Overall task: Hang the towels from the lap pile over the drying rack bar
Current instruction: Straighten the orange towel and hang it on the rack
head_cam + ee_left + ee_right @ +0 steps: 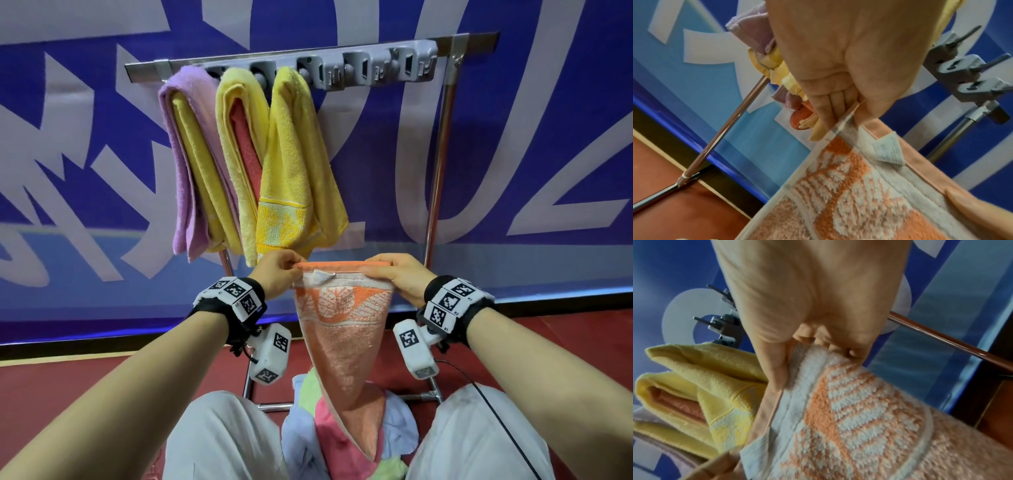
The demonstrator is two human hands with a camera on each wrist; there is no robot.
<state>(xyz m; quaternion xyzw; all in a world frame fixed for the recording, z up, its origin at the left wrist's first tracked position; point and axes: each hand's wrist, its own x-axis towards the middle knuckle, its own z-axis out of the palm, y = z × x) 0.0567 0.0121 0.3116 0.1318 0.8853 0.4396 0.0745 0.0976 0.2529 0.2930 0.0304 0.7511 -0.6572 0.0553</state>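
An orange and white patterned towel (342, 322) hangs stretched between both hands in front of my chest, its lower end trailing onto the lap pile (346, 435). My left hand (279, 270) pinches its top left corner (840, 128). My right hand (394, 274) pinches the top right corner (813, 356). A white label (888, 151) sits near the top hem. Beyond and above, the drying rack bar (308, 54) carries a purple towel (181, 154) and two yellow ones (236, 144) (294, 164) on its left part.
Grey clip hooks (370, 68) line the bar's bare right part. The rack's steel upright (438, 150) stands at the right and its foot bars (421, 395) lie on the red floor. A blue and white banner (531, 137) forms the backdrop. A black cable (493, 407) crosses my right leg.
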